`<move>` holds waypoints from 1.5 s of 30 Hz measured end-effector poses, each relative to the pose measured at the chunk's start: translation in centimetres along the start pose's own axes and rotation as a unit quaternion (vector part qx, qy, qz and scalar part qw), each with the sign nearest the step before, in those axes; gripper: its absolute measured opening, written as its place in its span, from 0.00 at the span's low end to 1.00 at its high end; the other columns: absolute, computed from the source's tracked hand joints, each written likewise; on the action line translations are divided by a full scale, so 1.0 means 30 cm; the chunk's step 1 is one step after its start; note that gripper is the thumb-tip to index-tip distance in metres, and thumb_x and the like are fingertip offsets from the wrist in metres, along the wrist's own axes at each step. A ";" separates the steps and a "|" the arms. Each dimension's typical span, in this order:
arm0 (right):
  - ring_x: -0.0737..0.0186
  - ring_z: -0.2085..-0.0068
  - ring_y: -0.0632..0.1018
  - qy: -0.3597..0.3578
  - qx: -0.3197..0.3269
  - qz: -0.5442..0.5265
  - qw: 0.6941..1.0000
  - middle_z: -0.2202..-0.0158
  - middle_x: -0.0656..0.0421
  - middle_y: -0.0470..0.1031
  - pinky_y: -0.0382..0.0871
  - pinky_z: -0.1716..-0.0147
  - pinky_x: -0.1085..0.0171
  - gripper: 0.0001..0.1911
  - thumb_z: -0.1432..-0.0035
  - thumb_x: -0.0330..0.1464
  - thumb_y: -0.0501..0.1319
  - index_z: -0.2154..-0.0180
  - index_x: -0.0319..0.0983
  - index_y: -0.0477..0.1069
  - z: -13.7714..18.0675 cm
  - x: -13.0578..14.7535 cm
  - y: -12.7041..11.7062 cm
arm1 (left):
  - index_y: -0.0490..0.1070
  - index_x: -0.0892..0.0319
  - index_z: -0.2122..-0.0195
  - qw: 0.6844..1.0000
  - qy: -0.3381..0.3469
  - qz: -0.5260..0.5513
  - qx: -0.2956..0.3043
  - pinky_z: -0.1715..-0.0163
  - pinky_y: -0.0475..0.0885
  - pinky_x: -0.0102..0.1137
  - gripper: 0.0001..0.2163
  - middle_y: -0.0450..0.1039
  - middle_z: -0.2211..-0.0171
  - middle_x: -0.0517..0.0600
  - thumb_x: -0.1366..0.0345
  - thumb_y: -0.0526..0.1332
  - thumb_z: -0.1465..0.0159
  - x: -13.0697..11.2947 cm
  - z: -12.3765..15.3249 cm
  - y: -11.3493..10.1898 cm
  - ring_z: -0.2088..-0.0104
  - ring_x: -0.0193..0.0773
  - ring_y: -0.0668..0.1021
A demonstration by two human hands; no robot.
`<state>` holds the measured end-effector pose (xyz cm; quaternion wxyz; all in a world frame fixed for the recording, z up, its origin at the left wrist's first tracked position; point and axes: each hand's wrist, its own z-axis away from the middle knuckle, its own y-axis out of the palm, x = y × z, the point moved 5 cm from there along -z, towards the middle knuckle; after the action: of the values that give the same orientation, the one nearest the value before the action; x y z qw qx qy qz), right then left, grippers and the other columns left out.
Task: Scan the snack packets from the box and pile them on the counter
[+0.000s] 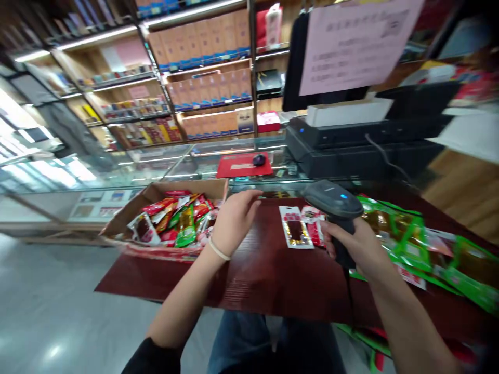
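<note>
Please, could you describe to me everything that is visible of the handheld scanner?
The handheld scanner is dark grey and black, apparently plastic, with a rounded head and a black grip. A blue light glows on its top. The right hand grasps the grip, holding the scanner over the brown-red tabletop, its head pointing forward and leftward. A dark cord hangs from the grip's lower end.
</note>
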<state>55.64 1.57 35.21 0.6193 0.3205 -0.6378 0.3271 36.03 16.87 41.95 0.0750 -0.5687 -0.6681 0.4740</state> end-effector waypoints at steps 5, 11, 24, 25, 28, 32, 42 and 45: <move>0.68 0.86 0.66 -0.010 0.108 0.008 0.994 0.86 0.64 0.65 0.62 0.88 0.69 0.19 0.48 0.45 0.67 0.75 0.40 0.65 -0.076 0.008 0.299 | 0.73 0.57 0.54 0.987 -0.107 -0.121 -0.020 0.49 0.68 0.35 0.11 0.78 0.54 0.52 0.64 0.57 0.35 0.402 0.113 -0.283 0.53 0.43 0.77; 0.69 0.85 0.66 -0.009 0.155 -0.001 0.988 0.83 0.64 0.66 0.63 0.88 0.69 0.20 0.49 0.46 0.68 0.74 0.40 0.64 -0.154 0.001 0.529 | 0.73 0.58 0.55 0.946 -0.267 -0.176 -0.057 0.55 0.70 0.33 0.11 0.79 0.60 0.51 0.62 0.57 0.37 0.846 0.226 -0.555 0.59 0.41 0.79; 0.69 0.86 0.66 0.016 0.228 0.002 0.973 0.83 0.67 0.67 0.62 0.88 0.69 0.20 0.49 0.45 0.68 0.66 0.41 0.63 -0.229 -0.021 0.751 | 0.70 0.65 0.48 0.880 -0.372 -0.254 0.153 0.48 0.66 0.41 0.21 0.71 0.48 0.67 0.60 0.61 0.41 1.304 0.150 -0.433 0.48 0.53 0.74; 0.69 0.86 0.66 0.014 0.229 0.007 0.973 0.83 0.67 0.66 0.63 0.88 0.69 0.19 0.49 0.45 0.68 0.66 0.41 0.63 -0.233 -0.024 0.746 | 0.71 0.66 0.52 0.872 -0.385 -0.256 0.157 0.49 0.66 0.43 0.20 0.73 0.51 0.68 0.59 0.63 0.43 1.313 0.152 -0.425 0.49 0.56 0.74; 0.69 0.85 0.67 0.008 0.228 0.002 0.974 0.82 0.66 0.67 0.64 0.87 0.69 0.19 0.49 0.46 0.68 0.68 0.41 0.63 -0.242 -0.015 0.729 | 0.75 0.66 0.63 0.861 -0.408 -0.258 0.161 0.50 0.66 0.46 0.17 0.75 0.56 0.69 0.60 0.69 0.51 1.310 0.144 -0.420 0.48 0.64 0.73; 0.70 0.85 0.66 0.002 0.225 -0.009 0.974 0.83 0.66 0.65 0.63 0.87 0.69 0.20 0.50 0.46 0.68 0.71 0.41 0.63 -0.245 0.015 0.709 | 0.75 0.63 0.70 0.877 -0.399 -0.209 0.166 0.55 0.70 0.41 0.12 0.78 0.64 0.63 0.64 0.71 0.55 1.243 0.104 -0.430 0.56 0.59 0.77; 0.70 0.85 0.66 -0.001 0.182 -0.063 0.981 0.82 0.66 0.66 0.62 0.88 0.70 0.19 0.50 0.44 0.69 0.72 0.41 0.62 -0.206 0.060 0.548 | 0.74 0.62 0.57 0.856 -0.323 0.402 0.023 0.68 0.75 0.30 0.19 0.77 0.69 0.50 0.57 0.69 0.47 0.717 0.013 -0.332 0.73 0.34 0.78; 0.70 0.84 0.67 0.011 0.156 -0.058 0.986 0.81 0.66 0.66 0.62 0.88 0.70 0.19 0.51 0.43 0.69 0.71 0.40 0.63 -0.193 0.053 0.449 | 0.75 0.63 0.61 0.821 -0.322 0.471 0.023 0.71 0.75 0.29 0.16 0.77 0.71 0.49 0.60 0.70 0.48 0.554 -0.016 -0.252 0.75 0.32 0.77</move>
<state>47.98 14.09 36.63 0.5870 0.4459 -0.5523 0.3894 25.44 31.66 40.35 -0.3635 -0.6275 -0.2935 0.6229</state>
